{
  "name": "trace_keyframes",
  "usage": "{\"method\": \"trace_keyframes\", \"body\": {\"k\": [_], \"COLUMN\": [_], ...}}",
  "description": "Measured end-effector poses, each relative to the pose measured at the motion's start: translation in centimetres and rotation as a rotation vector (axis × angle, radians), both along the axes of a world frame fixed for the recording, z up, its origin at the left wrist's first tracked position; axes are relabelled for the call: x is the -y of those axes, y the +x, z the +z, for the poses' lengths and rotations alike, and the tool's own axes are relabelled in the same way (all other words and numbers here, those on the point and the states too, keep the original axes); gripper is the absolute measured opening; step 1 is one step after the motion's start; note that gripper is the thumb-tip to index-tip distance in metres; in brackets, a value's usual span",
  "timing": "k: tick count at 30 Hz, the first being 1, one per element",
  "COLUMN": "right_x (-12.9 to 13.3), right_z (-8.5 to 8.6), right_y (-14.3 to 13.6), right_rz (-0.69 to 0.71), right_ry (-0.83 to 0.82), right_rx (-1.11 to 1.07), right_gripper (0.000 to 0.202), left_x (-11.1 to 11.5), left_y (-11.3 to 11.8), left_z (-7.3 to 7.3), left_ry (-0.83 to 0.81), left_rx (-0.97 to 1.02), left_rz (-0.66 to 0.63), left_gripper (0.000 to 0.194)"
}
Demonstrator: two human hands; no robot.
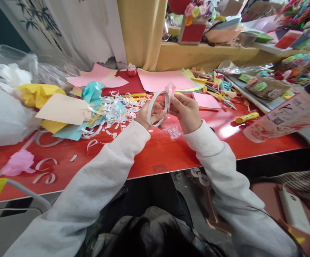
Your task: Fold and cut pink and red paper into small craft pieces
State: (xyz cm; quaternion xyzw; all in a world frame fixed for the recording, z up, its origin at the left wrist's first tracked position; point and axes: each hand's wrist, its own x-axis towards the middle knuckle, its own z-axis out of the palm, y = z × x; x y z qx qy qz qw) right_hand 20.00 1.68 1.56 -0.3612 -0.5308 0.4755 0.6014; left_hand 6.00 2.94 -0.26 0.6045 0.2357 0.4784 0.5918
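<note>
My left hand (143, 115) is closed around a roll of white tape (150, 110), its fingers passing through the ring. My right hand (184, 110) pinches a small pink paper piece (170, 93) just beside the roll, above the red table (144, 157). A pale strip runs along the pink piece; whether it is still joined to the roll I cannot tell. Below my hands lies a whitish patch of tiny scraps (174, 132). White paper scraps (120, 110) are heaped left of my left hand.
Pink sheets (162, 79) lie behind my hands, with a smaller pink stack (206, 101) to the right. A yellow glue stick (247, 117) and a tall patterned cup (280, 116) stand farther right. Crumpled paper (38, 93) and a plastic bag (7, 110) crowd the left.
</note>
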Motion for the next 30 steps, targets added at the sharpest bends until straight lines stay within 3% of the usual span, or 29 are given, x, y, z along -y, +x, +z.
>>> {"method": "trace_keyframes", "body": {"k": [6, 12, 16, 18, 20, 23, 30], "right_x": [-0.2, -0.1, 0.1, 0.3, 0.4, 0.6, 0.6], "right_z": [-0.2, 0.1, 0.4, 0.6, 0.7, 0.8, 0.4], "right_y": [0.1, 0.0, 0.0, -0.1, -0.2, -0.3, -0.4], "right_rz": [-0.075, -0.109, -0.085, -0.061, -0.039, -0.016, 0.004], "right_ry": [0.014, 0.060, 0.077, 0.075, 0.069, 0.077, 0.070], "right_rx": [0.025, 0.007, 0.045, 0.051, 0.056, 0.048, 0.087], "right_gripper": [0.028, 0.030, 0.035, 0.036, 0.037, 0.038, 0.037], "left_x": [0.1, 0.6, 0.6, 0.7, 1.0, 1.5, 1.7], "left_y": [0.1, -0.2, -0.7, -0.7, -0.6, -0.5, -0.5], "left_z": [0.1, 0.3, 0.7, 0.9, 1.2, 1.7, 2.1], "left_ry": [0.055, 0.319, 0.562, 0.464, 0.234, 0.015, -0.035], "left_rx": [-0.086, -0.296, -0.286, -0.231, -0.187, -0.177, -0.227], "left_rz": [0.018, 0.140, 0.193, 0.188, 0.168, 0.121, 0.092], "left_gripper": [0.037, 0.026, 0.015, 0.013, 0.012, 0.026, 0.023]}}
